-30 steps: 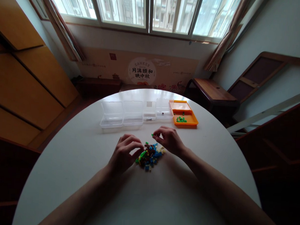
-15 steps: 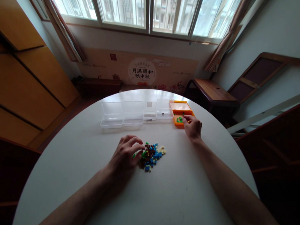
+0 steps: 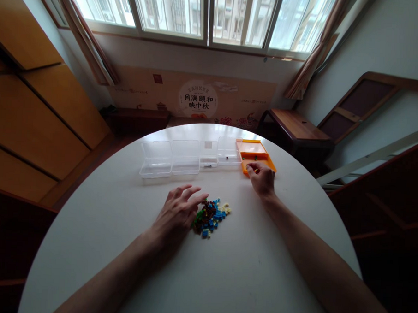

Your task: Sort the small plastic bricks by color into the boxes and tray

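A small heap of toy building bricks [image 3: 210, 215] in blue, brown, green and pale yellow lies mid-table. My left hand [image 3: 179, 207] rests at the heap's left side, fingers apart and the index finger reaching over its top edge; the thumb is hidden. Farther off to the right stands an orange box [image 3: 271, 165] with its lid up. Over its front edge is my right hand [image 3: 262, 178], thumb and fingertips pressed together. Whatever they hold is hidden. A few green bricks [image 3: 255, 157] show inside the orange box, behind the hand.
Left of the orange box stand several clear plastic boxes [image 3: 155, 173] in a row, lids raised. A dark brick [image 3: 227, 158] is in the rightmost clear one. All stand on a round white table [image 3: 231, 277]. A wooden chair [image 3: 296, 125] is beyond the table's far right edge.
My right hand has moved slightly left and nearer, now covering the green bricks at the orange box's front. My left hand's fingers have stretched out farther over the heap.
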`<state>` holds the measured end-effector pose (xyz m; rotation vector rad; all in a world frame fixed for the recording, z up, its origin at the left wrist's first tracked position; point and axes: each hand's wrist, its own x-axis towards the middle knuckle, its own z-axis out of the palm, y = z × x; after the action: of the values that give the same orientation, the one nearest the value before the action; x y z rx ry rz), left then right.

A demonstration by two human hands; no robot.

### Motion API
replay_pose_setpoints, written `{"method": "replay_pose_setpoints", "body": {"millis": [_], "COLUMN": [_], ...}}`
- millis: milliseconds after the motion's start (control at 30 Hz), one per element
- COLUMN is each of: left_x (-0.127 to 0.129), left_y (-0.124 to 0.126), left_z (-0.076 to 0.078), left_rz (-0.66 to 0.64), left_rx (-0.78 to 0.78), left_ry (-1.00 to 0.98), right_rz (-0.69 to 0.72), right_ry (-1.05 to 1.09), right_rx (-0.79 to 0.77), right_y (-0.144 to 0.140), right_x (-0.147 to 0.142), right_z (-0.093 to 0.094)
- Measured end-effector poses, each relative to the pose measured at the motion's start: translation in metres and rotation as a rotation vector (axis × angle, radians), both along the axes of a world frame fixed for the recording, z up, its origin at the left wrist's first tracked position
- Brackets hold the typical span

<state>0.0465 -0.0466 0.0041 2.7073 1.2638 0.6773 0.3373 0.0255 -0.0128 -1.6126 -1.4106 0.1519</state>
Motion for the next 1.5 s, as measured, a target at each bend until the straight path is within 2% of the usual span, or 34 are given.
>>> {"method": "replay_pose_setpoints", "body": {"millis": [133,467,667,967,1100,1233,1500], "left_x": [-0.001,-0.002,-0.002,-0.001,0.0,-0.002,-0.003], "left_y": [0.001,0.001,0.002,0.001,0.001,0.002,0.003], "left_z": [-0.003,-0.002,-0.001,0.006,0.004,0.0,-0.003], "left_rz": [0.016,0.085,0.075,-0.014,-0.064,-0.109,-0.11], "left_rx": [-0.037,-0.009,-0.002,0.201,0.244,0.235,0.214], "left_ry": [0.065,-0.069,-0.103,-0.253,-0.311,-0.336,-0.348], "right_rz": [0.054,0.239,0.358,0.768,0.913,0.947,0.954], "right_ry": [-0.013,-0.03,-0.042,0.003,-0.017,-0.021,-0.03], "right_rx": [0.005,0.137,0.122,-0.082,-0.138,-0.138,-0.106], "right_y": [-0.002,-0.017,-0.029,-0.051,-0.059,-0.061,-0.061], "right_x": [-0.005,-0.031,-0.047,-0.078,-0.086,-0.089,-0.09], "right_z": [-0.001,0.007,0.017,0.023,0.027,0.029,0.025]}}
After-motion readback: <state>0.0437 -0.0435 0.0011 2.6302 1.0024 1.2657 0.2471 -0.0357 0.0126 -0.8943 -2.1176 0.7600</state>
